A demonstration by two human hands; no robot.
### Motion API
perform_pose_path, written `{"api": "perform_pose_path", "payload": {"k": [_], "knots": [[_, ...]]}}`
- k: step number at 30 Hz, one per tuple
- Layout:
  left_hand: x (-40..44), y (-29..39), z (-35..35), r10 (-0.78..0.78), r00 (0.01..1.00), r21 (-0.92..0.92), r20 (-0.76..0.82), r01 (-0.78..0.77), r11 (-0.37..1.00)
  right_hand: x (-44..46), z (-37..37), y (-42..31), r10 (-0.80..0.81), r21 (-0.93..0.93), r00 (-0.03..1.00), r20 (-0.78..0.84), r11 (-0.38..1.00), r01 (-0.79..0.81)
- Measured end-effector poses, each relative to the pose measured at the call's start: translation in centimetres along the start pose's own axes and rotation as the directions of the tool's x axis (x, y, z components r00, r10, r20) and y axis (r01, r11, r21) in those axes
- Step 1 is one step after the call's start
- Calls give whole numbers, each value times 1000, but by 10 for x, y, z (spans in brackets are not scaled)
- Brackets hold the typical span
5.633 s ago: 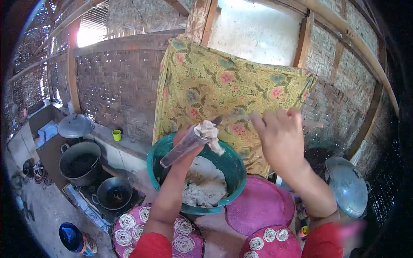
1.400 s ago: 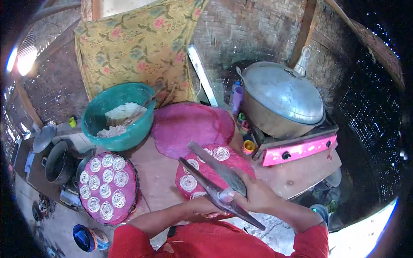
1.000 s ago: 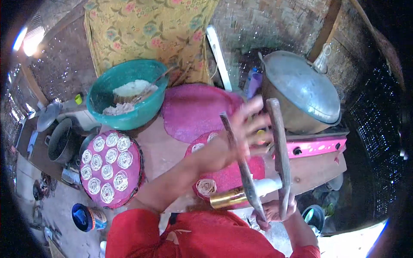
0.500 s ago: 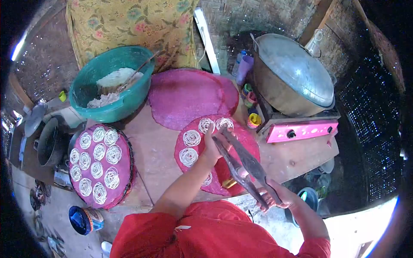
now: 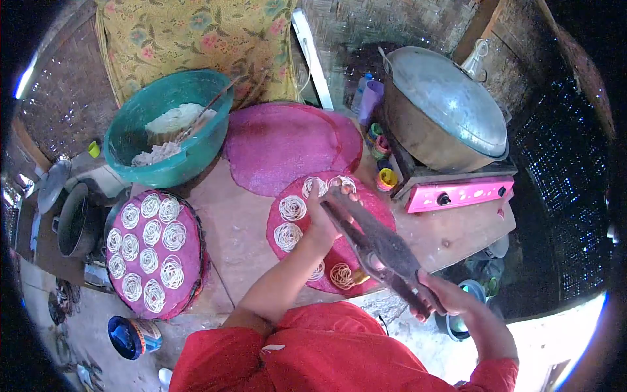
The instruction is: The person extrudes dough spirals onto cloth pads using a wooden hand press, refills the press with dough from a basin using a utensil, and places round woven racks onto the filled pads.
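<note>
A dark two-armed wooden press (image 5: pixel 385 245) is held between my hands above a pink round mat (image 5: pixel 372 209). My left hand (image 5: pixel 328 212) grips its upper left end, and my right hand (image 5: pixel 441 297) is wrapped round its lower right end. The two arms lie close together around a pale tube. A gold cylinder (image 5: pixel 359 277) shows below them, beside a noodle-like coil (image 5: pixel 341 276) near the mat's front edge. More white coils, such as one upper-left coil (image 5: pixel 292 208), lie along the mat's left and top. Part of the mat is hidden under the press and my hands.
At left, a round pink tray (image 5: pixel 140 215) bears several white coils. Behind it stands a green basin (image 5: pixel 163 173) with pale dough and a stick. Another pink mat (image 5: pixel 281 150) lies at the back. A lidded pot (image 5: pixel 444 111) sits on a pink-fronted stove (image 5: pixel 460 195) at right.
The press went from tilted over my body to above the front of the mat, its arms now closer together. A coil now shows by the gold cylinder. Both hands hold the press's ends.
</note>
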State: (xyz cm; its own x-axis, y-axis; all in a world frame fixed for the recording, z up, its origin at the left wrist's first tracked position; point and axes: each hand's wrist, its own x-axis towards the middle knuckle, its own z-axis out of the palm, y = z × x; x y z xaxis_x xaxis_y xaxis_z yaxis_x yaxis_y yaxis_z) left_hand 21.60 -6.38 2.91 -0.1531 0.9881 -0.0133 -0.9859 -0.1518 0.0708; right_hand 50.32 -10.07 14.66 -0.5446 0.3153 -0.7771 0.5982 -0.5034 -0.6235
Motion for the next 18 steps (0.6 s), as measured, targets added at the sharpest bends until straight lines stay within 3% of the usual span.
{"api": "perform_pose_path", "payload": {"k": [3,6,12,16,18], "knots": [[17,2,8,-5,999,-50,51,8,999,1,-3,-6,-86,-141,986,-140,988,67],[20,14,19,-15,990,-103,142,30,994,14,3,-4,-143,-115,983,-116,985,130],[-6,22,15,32,999,57,33,-33,998,15,10,7,-135,-62,991,22,989,137],[-8,-1,19,-3,997,28,-81,5,1000,3,3,12,-91,-13,996,17,996,91],[5,-12,14,-15,996,18,-86,17,1000,1,-6,16,-68,-30,994,-81,997,65]]}}
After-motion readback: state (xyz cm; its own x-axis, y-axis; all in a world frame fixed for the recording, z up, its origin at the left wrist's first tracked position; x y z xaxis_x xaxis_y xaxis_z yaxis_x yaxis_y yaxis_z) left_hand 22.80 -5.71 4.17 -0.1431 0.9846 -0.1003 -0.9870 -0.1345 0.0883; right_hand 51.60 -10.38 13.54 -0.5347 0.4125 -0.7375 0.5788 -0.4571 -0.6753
